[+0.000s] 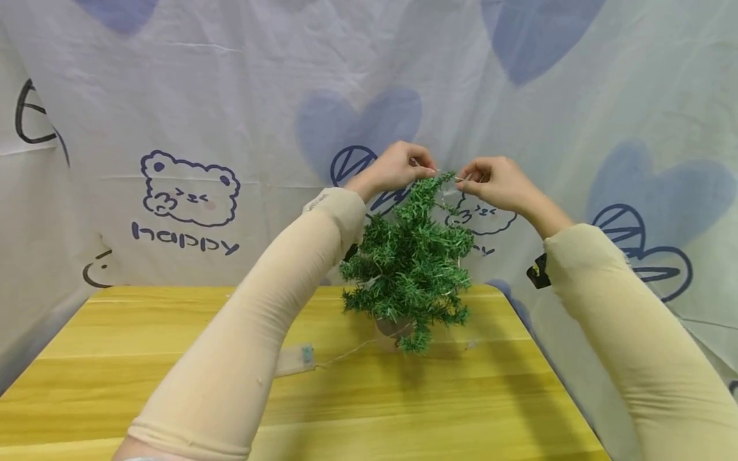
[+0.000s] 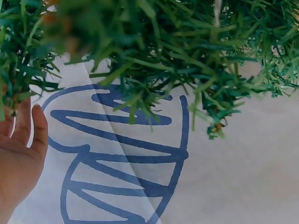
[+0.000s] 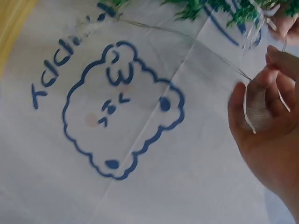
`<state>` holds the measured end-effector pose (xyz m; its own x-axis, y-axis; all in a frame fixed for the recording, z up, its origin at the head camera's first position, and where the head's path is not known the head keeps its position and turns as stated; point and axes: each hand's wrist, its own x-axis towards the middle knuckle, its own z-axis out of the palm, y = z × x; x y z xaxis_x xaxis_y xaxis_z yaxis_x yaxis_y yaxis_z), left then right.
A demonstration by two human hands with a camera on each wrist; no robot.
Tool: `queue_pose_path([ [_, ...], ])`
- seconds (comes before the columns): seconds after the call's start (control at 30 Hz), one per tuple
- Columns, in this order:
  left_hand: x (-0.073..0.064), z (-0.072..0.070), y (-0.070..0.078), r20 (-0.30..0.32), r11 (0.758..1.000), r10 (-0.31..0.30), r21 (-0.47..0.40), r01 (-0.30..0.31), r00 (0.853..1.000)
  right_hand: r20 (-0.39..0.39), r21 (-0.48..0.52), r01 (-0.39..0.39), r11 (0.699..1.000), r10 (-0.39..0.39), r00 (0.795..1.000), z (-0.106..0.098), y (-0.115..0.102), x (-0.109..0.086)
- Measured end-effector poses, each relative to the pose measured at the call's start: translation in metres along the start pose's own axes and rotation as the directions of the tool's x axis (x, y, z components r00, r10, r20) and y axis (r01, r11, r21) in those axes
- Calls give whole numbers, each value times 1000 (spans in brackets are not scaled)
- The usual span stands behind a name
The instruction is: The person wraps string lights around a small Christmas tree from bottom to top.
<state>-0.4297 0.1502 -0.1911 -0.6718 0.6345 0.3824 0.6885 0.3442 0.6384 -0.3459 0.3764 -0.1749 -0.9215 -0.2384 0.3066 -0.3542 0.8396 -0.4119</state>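
A small artificial Christmas tree [image 1: 412, 256] stands on the table, its tip leaning right. My left hand [image 1: 400, 168] is at the left of the tip, its thumb and forefinger pinching a bit of the thin string-light wire. To the right of the tip, my right hand [image 1: 498, 184] pinches the same kind of wire. In the right wrist view the wire [image 3: 187, 35] runs from the lower branches up to the right hand [image 3: 271, 112], and a short piece hangs by its palm. Branches hide the left fingertips in the left wrist view.
A clear battery box [image 1: 296, 360] lies on the wooden table [image 1: 173, 384], partly behind the left sleeve, with wire leading to the tree's base [image 1: 394, 326]. A printed cloth [image 1: 259, 96] hangs behind. A small pale piece [image 1: 471, 344] lies right of the base.
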Motion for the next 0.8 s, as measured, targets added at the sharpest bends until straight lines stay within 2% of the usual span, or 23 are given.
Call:
queue_pose_path([
  [0.2,-5,-5,-2,-8,999,14,32,-14,1000,119,139,-87,987,70,990,-11,11,-7],
  [0.4,-15,-11,-14,-42,999,-32,6,33,999,195,56,-121,991,108,975,-24,19,-17],
  [0.6,-21,-8,-32,19,996,-80,33,79,997,279,-54,-161,985,170,945,-39,24,-26],
  [0.7,-21,-4,-38,36,995,-89,44,87,995,278,-58,-166,984,176,944,-43,21,-28],
  [0.8,-19,1,-40,-14,996,-85,16,85,996,217,-5,-149,989,146,965,-44,17,-29],
])
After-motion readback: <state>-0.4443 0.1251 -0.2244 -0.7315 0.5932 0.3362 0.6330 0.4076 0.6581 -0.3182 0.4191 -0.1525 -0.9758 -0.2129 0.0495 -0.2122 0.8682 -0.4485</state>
